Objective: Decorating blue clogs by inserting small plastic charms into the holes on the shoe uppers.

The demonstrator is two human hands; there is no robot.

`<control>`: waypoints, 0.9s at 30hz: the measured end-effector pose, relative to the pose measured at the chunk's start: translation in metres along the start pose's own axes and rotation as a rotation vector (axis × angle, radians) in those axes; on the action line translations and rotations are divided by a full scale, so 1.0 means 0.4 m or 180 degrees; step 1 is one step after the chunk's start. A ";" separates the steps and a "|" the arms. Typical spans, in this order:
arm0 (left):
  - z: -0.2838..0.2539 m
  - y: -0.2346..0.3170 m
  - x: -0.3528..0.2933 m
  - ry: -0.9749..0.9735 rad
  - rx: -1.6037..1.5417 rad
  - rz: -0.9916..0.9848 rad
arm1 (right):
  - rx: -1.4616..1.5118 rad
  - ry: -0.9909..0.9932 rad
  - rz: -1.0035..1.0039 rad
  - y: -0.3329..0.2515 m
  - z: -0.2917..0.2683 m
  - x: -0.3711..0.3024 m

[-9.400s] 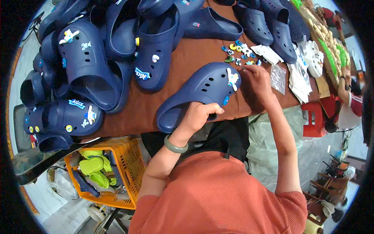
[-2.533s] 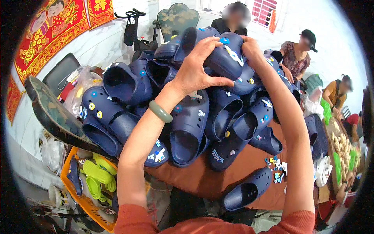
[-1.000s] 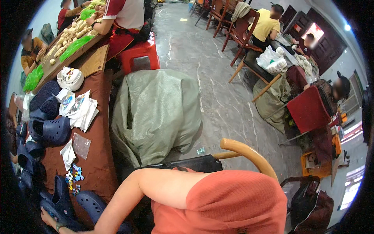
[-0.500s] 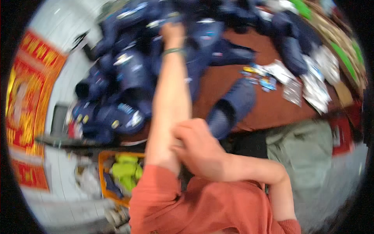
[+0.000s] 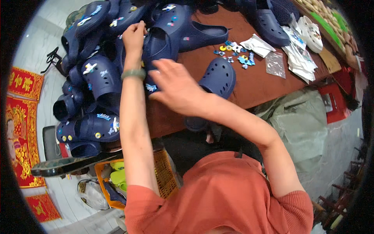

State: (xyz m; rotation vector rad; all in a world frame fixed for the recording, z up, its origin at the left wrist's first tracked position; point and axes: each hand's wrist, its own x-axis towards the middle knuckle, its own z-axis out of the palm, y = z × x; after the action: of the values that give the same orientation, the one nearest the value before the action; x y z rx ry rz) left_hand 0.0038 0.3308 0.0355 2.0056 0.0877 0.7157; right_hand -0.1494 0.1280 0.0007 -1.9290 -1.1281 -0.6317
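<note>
My left hand (image 5: 134, 36) reaches into a heap of navy clogs with charms on them. Its fingers are curled beside a clog (image 5: 159, 41); what they grip, if anything, is hidden. My right hand (image 5: 177, 87) hovers over the near edge of the heap, slightly blurred, with its fingers spread and nothing in it. Below its forearm, partly covered, lies a single navy clog (image 5: 220, 76) without charms. Small loose charms (image 5: 233, 48) in yellow, white and blue are scattered on the brown tabletop (image 5: 253, 85) beyond that clog.
White paper packets (image 5: 257, 45), a clear plastic bag (image 5: 275, 65) and a white clog (image 5: 311, 35) lie on the right. More navy clogs (image 5: 101, 78) crowd the left. An orange crate (image 5: 165, 173) stands below the table's edge, and a grey-green cloth (image 5: 300, 121) hangs on the right.
My left hand has drawn back from deeper in the heap and shifted left. My right hand has come off the left forearm, moved up and opened. The view has shifted.
</note>
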 end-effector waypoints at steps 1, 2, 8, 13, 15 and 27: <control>-0.001 0.074 -0.090 -0.0237 -0.0091 -0.0056 | 0.0016 0.0091 0.0111 0.063 -0.042 -0.045; -0.045 0.087 -0.168 -0.0751 0.0314 0.0080 | -0.0038 0.0164 0.0251 0.104 -0.092 -0.087; -0.056 0.157 -0.589 -0.3202 -0.1317 -0.1636 | -0.0873 0.0009 0.1429 0.402 -0.291 -0.335; 0.143 0.163 -0.623 -0.2060 -0.3506 -0.2666 | -0.1108 -0.0022 0.1700 0.479 -0.255 -0.322; 0.196 0.173 -0.604 -0.1783 -0.3865 -0.2848 | -0.1236 -0.0066 0.1746 0.479 -0.261 -0.323; 0.093 0.121 -0.593 -0.1342 -0.3732 -0.3931 | -0.0360 -0.0244 0.1920 0.562 -0.289 -0.260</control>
State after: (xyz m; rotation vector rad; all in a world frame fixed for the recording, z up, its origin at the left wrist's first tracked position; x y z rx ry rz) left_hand -0.1833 0.1949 -0.0448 0.6472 0.4728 -0.4302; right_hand -0.0046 -0.0820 -0.0978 -2.2565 -0.5058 -0.2928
